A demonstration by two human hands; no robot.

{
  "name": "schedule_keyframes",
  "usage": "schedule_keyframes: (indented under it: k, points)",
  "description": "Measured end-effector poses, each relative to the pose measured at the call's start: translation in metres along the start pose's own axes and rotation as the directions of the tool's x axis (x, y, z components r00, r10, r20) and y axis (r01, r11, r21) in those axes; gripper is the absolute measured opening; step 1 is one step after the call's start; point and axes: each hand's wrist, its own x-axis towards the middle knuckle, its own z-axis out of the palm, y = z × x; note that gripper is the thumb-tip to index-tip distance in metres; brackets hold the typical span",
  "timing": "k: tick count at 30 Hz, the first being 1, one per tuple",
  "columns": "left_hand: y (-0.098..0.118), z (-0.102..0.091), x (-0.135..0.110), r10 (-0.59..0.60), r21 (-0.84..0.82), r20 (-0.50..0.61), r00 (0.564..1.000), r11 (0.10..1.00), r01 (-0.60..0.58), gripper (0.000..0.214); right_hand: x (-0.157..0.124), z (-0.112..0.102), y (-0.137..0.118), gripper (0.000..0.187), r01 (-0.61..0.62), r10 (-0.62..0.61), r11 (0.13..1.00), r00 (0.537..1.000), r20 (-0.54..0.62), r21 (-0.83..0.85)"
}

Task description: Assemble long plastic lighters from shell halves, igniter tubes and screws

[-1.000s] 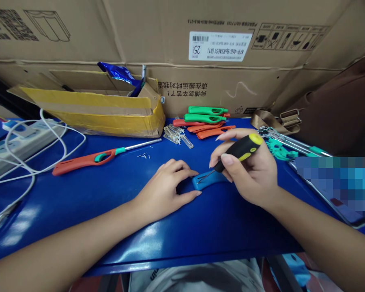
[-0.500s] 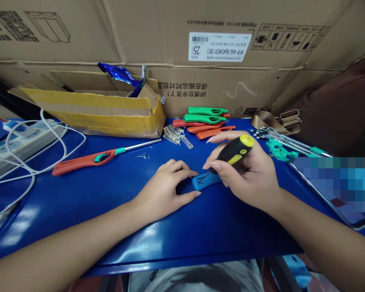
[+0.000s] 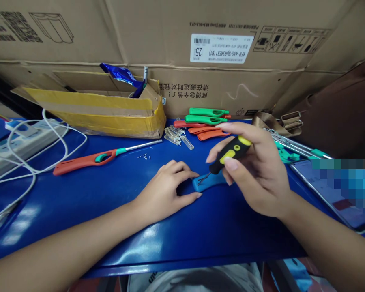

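Observation:
My right hand (image 3: 255, 170) grips a black and yellow screwdriver (image 3: 228, 156) and points its metal tip down into the left end of a blue plastic handle piece (image 3: 207, 182) lying on the blue table (image 3: 109, 211). My left hand (image 3: 167, 188) rests on the table just left of that piece, fingers curled, thumb and fingertips pressing against its end.
An orange long-nosed lighter (image 3: 97, 157) lies to the left, with tiny screws (image 3: 143, 156) beside it. Green and orange handle shells (image 3: 207, 121) and clear parts (image 3: 178, 136) sit behind. A taped cardboard box (image 3: 97, 109), a power strip (image 3: 21, 140) with white cables, and metal rods (image 3: 301, 147) ring the work spot.
My right hand has turned the screwdriver, so the yellow cap has swung and the fingers have shifted on the handle. The view has moved slightly. My left hand stays put.

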Motion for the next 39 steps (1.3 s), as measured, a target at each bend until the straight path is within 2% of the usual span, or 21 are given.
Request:
schedule_keyframes:
  k: [2, 4, 6, 8, 10, 12, 14, 16, 18, 22, 24, 26, 28, 30, 34, 35, 39]
  points:
    - [-0.001, 0.001, 0.000, 0.009, 0.002, -0.013, 1.000, 1.000, -0.009, 0.034, 0.003, 0.000, 0.001, 0.044, 0.110, -0.120, 0.983, 0.991, -0.062, -0.150]
    - [-0.001, 0.001, -0.001, 0.015, 0.013, -0.020, 1.000, 1.000, -0.015, 0.033, 0.004, 0.000, 0.001, 0.044, 0.196, -0.248, 0.919, 0.962, -0.115, -0.342]
    - [-0.001, 0.001, -0.001, 0.018, 0.020, -0.022, 1.000, 1.000, -0.018, 0.033, 0.005, -0.001, 0.001, 0.045, 0.201, -0.291, 0.861, 0.948, -0.128, -0.467]
    - [0.000, 0.001, 0.000, 0.014, 0.014, -0.012, 1.000, 1.000, -0.014, 0.033, 0.004, -0.004, -0.001, 0.047, 0.181, -0.247, 0.876, 0.964, -0.094, -0.447]
    - [0.000, 0.000, 0.000, 0.006, 0.004, 0.001, 1.000, 1.000, -0.006, 0.033, 0.004, -0.006, -0.004, 0.049, 0.146, -0.168, 0.928, 0.985, -0.036, -0.342]
    - [0.001, 0.000, 0.000, 0.003, 0.000, 0.002, 1.000, 1.000, -0.003, 0.032, 0.004, -0.008, -0.006, 0.048, 0.151, -0.157, 0.946, 0.988, 0.003, -0.286]
    - [0.001, 0.000, -0.001, 0.007, 0.001, -0.007, 1.000, 1.000, -0.007, 0.032, 0.004, -0.009, -0.008, 0.042, 0.217, -0.245, 0.898, 0.969, -0.024, -0.384]
    - [0.001, 0.000, -0.001, 0.008, 0.002, -0.007, 1.000, 1.000, -0.008, 0.030, 0.004, -0.009, -0.010, 0.041, 0.278, -0.358, 0.789, 0.933, -0.044, -0.547]
    - [0.001, 0.000, -0.001, 0.005, -0.003, 0.001, 1.000, 1.000, -0.005, 0.029, 0.003, -0.008, -0.011, 0.042, 0.287, -0.389, 0.734, 0.921, -0.034, -0.615]
    - [0.001, 0.000, 0.000, 0.002, 0.000, -0.004, 1.000, 1.000, -0.002, 0.031, 0.000, -0.004, -0.009, 0.049, 0.203, -0.232, 0.860, 0.973, -0.006, -0.468]
    - [0.001, 0.000, 0.000, 0.004, 0.001, -0.008, 1.000, 1.000, -0.004, 0.031, 0.000, -0.004, -0.008, 0.048, 0.208, -0.233, 0.872, 0.972, -0.003, -0.442]
    - [0.001, 0.001, 0.001, 0.007, -0.001, -0.006, 1.000, 1.000, -0.007, 0.030, 0.002, -0.005, -0.007, 0.044, 0.283, -0.334, 0.810, 0.943, -0.007, -0.513]
    - [0.001, 0.001, 0.001, 0.005, -0.001, -0.003, 1.000, 1.000, -0.005, 0.029, 0.003, -0.008, -0.007, 0.043, 0.385, -0.466, 0.697, 0.884, 0.026, -0.605]
    - [0.000, 0.001, 0.001, 0.003, -0.001, -0.004, 1.000, 1.000, -0.003, 0.030, 0.004, -0.011, -0.007, 0.037, 0.446, -0.533, 0.637, 0.844, 0.058, -0.629]
    - [0.000, 0.000, 0.000, 0.005, -0.002, -0.012, 1.000, 1.000, -0.005, 0.032, 0.007, -0.012, -0.004, 0.044, 0.413, -0.441, 0.750, 0.894, 0.075, -0.516]
    - [0.000, 0.000, 0.000, 0.007, -0.004, -0.013, 1.000, 1.000, -0.007, 0.031, 0.008, -0.011, -0.004, 0.045, 0.418, -0.445, 0.756, 0.893, 0.073, -0.504]
    - [0.001, 0.000, 0.000, 0.008, -0.008, -0.009, 1.000, 1.000, -0.008, 0.029, 0.011, -0.012, -0.001, 0.041, 0.472, -0.559, 0.653, 0.828, 0.044, -0.592]
